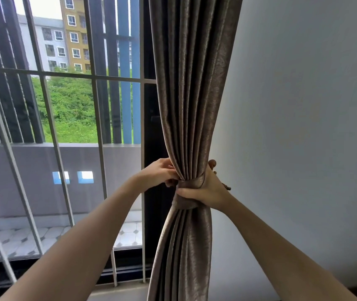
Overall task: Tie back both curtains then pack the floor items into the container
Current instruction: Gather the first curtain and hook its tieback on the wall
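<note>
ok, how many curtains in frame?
1. A brown curtain hangs between window and wall, gathered at its waist by the left hand and right hand. A second curtain may be out of view.

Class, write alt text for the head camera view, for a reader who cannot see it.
Two bare hands cinch a gathered brown, shiny fabric curtain at its waist with a matching brown fabric tie-back band: the left hand pinches the band's left side and the right hand grips it from the right. A white wall stands right, a barred window left.
</note>
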The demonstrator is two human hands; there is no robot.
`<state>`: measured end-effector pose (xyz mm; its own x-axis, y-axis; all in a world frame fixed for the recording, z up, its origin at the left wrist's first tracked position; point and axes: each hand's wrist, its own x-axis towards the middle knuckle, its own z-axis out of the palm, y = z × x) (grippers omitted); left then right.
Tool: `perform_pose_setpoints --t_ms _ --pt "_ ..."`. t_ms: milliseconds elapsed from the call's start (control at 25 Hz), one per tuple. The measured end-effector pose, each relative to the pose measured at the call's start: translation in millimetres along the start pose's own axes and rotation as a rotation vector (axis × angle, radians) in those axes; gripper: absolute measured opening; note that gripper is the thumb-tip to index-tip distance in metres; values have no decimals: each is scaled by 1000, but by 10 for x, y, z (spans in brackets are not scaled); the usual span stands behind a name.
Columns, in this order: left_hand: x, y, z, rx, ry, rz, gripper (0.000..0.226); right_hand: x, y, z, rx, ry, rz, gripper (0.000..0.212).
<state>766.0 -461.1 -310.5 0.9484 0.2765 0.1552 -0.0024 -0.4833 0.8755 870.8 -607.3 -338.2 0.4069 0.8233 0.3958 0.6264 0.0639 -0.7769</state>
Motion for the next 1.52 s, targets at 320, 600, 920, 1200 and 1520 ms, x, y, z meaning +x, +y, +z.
perform_pose_setpoints --t_ms 320,600,920,1200,1520 --pt "6 -183 -453 591 304 54 56 -22 -40 17 15 17 -7 72" --pt "147 -197 -458 646 217 42 85 24 84 7 16 147 28 93" --pt "251 -374 -86 577 438 208 18 45 335 110 9 185 151 92" --pt "197 -393 -266 642 321 215 23 196 101 -43 37 176 63 97" --pt "84 -501 -289 790 395 83 22 92 133 197 130 261 139 70"
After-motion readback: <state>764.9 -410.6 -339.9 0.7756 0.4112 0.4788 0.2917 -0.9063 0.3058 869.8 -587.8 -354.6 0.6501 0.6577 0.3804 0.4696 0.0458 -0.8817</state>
